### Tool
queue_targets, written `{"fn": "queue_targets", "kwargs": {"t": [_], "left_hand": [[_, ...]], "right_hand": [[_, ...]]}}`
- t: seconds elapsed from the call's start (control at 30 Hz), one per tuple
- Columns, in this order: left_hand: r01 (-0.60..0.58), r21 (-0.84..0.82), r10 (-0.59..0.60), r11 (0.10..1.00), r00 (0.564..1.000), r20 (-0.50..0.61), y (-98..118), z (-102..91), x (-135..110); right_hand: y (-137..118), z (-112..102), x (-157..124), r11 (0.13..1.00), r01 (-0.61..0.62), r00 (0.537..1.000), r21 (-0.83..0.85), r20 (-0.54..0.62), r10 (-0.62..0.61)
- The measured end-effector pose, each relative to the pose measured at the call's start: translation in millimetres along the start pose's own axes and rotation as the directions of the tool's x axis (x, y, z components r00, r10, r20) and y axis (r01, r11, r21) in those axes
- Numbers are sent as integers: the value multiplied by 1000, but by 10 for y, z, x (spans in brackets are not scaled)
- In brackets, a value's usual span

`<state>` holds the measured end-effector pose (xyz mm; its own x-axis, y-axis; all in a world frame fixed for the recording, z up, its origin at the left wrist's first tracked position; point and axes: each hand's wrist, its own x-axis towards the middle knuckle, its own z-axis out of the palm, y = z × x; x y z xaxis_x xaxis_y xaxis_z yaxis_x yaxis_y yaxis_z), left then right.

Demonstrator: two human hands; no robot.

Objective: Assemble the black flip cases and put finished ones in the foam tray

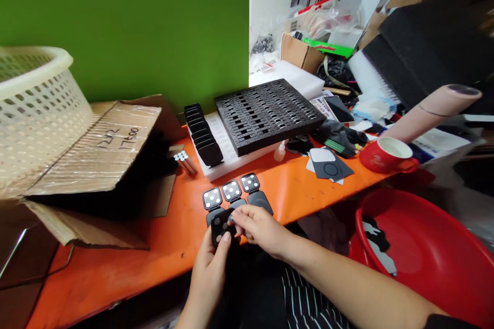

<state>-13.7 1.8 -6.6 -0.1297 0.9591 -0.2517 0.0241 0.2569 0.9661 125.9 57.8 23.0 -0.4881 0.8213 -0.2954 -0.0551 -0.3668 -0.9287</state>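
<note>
My left hand [208, 264] grips a black rounded-square piece [218, 222] with several round pale spots on its face. The thumb lies along its lower edge. Over its right side, my right hand [258, 225] has thumb and fingers pinched together; something small and shiny shows at the tips, too small to name. Just beyond my hands, three hinged black flat pieces lie opened out on the orange table: a left one [212, 199], a middle one [231, 191] and a right one [250, 182]. Their upper halves are light with round dots. My left hand partly hides the nearest lower halves.
Behind them stand a black slotted foam tray [270, 113] and a row of black plates [203, 136] on white foam. A small dropper bottle [280, 151], stacked discs [185, 163], a cardboard box [100, 149], a red mug [386, 156] and a red basin [432, 247] surround the work area.
</note>
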Motion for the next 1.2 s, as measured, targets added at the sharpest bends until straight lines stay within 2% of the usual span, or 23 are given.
{"fn": "queue_targets", "kwargs": {"t": [0.1,0.2,0.23,0.33,0.43,0.5,0.57,0.63,0.7,0.77,0.83,0.9,0.97,1.1,1.2], "left_hand": [[-44,48,45,998,999,-23,41,-49,-16],[-231,262,241,937,970,-8,98,-99,-51],[-312,345,327,885,945,16,112,-116,-60],[-516,541,543,664,831,126,132,-172,-77],[-608,612,619,505,750,234,131,-215,-104],[-622,630,614,465,740,276,127,-226,-135],[-607,642,601,468,751,273,127,-222,-165],[-575,632,577,520,782,237,139,-210,-177],[-501,581,517,642,842,155,168,-196,-160],[-348,481,392,805,920,10,209,-183,-119],[-198,347,257,917,957,-134,246,-169,-75],[-140,257,196,956,959,-207,264,-148,-52],[-162,245,214,956,956,-202,260,-120,-63],[-347,337,390,875,918,-68,210,-74,-148],[-487,352,499,799,864,64,168,-63,-193]], "right_hand": [[29,8,-5,997,-72,997,38,-18,73],[33,10,-41,986,-148,989,79,7,148],[28,9,-57,980,-169,986,102,23,167],[-3,0,-104,959,-220,975,178,80,208],[-37,-5,-135,931,-280,959,234,119,259],[-43,4,-144,904,-324,946,278,114,304],[-30,26,-143,873,-349,937,341,96,337],[-2,53,-138,845,-340,939,413,95,332],[27,77,-133,808,-339,940,483,142,309],[43,94,-135,766,-368,930,528,218,296],[37,107,-146,752,-405,913,520,263,310],[11,121,-163,772,-425,904,472,255,343],[-22,132,-180,793,-439,898,422,226,377],[-51,101,-201,781,-455,890,427,194,412],[-38,8,-224,671,-531,846,518,281,453]]}}
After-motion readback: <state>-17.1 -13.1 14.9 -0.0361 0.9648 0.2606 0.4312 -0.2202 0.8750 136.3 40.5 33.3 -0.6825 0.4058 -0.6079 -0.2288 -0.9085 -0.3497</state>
